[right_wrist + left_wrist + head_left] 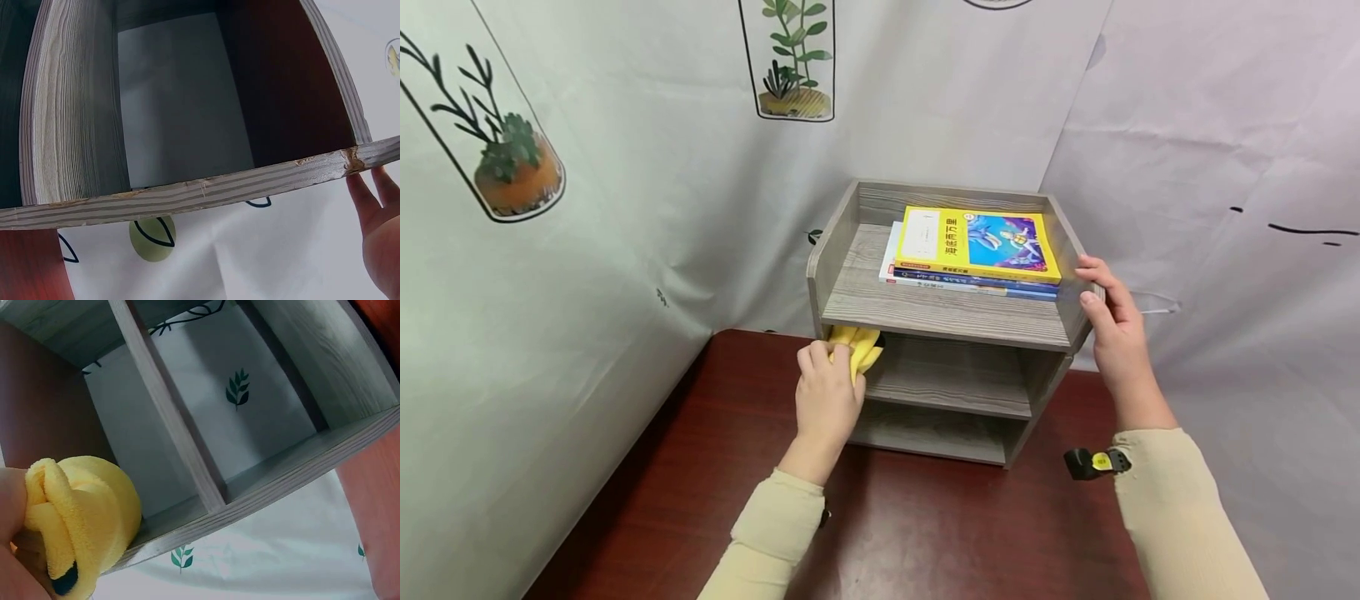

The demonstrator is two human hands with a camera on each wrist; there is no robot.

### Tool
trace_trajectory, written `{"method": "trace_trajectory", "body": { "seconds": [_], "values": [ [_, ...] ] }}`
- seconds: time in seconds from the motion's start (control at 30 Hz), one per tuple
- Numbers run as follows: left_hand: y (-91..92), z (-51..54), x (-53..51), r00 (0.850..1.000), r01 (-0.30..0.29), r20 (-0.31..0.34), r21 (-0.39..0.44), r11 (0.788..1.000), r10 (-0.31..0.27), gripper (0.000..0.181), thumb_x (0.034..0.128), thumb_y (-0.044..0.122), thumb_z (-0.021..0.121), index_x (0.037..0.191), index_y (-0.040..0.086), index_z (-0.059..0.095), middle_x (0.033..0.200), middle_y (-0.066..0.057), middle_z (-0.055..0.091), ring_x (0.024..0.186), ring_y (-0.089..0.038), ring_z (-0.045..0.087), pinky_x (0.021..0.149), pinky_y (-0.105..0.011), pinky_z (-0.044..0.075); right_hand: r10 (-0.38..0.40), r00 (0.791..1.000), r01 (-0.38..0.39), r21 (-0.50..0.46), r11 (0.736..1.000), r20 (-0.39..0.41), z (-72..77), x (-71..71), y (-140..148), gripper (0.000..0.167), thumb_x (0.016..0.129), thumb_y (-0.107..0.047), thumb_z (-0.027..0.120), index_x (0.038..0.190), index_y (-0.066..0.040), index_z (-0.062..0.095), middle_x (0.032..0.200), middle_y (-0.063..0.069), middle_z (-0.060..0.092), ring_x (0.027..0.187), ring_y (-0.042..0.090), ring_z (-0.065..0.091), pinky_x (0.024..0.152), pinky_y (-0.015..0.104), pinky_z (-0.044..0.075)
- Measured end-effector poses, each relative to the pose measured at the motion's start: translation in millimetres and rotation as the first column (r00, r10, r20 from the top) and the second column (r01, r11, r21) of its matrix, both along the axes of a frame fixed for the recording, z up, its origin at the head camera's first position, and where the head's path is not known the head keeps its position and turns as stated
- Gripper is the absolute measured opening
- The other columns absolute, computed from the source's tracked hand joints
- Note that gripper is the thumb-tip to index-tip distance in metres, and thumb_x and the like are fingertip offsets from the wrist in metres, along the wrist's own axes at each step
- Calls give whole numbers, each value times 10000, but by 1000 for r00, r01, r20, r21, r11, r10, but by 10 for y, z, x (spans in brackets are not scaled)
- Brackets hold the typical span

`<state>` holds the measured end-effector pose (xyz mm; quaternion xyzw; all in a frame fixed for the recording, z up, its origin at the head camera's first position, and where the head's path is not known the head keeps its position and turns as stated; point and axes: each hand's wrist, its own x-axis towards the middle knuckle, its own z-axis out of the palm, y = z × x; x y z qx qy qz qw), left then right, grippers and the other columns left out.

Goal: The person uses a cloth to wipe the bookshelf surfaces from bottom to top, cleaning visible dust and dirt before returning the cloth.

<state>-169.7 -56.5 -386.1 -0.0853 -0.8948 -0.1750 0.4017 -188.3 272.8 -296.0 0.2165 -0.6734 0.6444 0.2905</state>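
Note:
My left hand [829, 392] grips a bunched yellow cloth [867, 350] at the left end of the compartment just under the shelf unit's top board [955, 323]. In the left wrist view the cloth [100, 512] lies against the side panel's front edge, with part of the hand [12, 531] behind it. My right hand [1122, 333] holds the upper right side panel of the unit, fingers on the outside and thumb near its front edge. The right wrist view shows its fingers [375, 194] touching the panel's outer side.
Several stacked books, a yellow one [977, 242] uppermost, lie on the top shelf. The grey wooden unit has two lower compartments and stands on a dark red table [880, 533]. White sheeting [700, 125] with plant prints hangs behind and to the left.

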Motion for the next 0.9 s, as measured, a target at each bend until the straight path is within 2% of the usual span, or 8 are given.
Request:
{"method": "trace_trajectory", "body": {
  "seconds": [0.37, 0.6, 0.77, 0.9],
  "values": [
    [-41, 153, -1, 991, 38, -133, 25, 999, -34, 284, 689, 44, 739, 897, 29, 546, 911, -178, 454, 854, -345, 426, 481, -381, 467, 4, 1000, -4, -6, 1000, -6, -23, -13, 3, 284, 910, 30, 457, 1169, 33, 574, 1317, 61, 488, 1323, 206, 268, 1080, 264, 181],
    [-70, 236, -21, 981, 60, -190, 58, 997, -48, 239, 704, 13, 718, 878, 25, 556, 888, -164, 445, 854, -345, 422, 499, -393, 466, -15, 1000, 15, 3, 1000, 8, -18, -13, -17, 280, 913, 18, 466, 1171, 38, 572, 1321, 58, 488, 1323, 201, 273, 1082, 265, 189],
    [-91, 206, -17, 975, 87, -208, 34, 996, -78, 253, 694, 12, 738, 874, 24, 561, 900, -163, 454, 860, -343, 429, 507, -393, 469, -7, 1000, 7, -5, 1000, 9, -17, -13, -11, 284, 913, 16, 465, 1174, 22, 577, 1325, 51, 485, 1329, 200, 261, 1081, 265, 185],
    [-110, 150, -17, 958, 130, -256, -10, 991, -129, 232, 685, 2, 739, 864, 25, 594, 938, -161, 495, 885, -352, 457, 585, -426, 482, 2, 1000, -2, -16, 1000, -7, -8, -11, -2, 284, 908, 28, 464, 1166, 22, 583, 1316, 51, 493, 1327, 205, 263, 1079, 263, 180]
  ]
}}
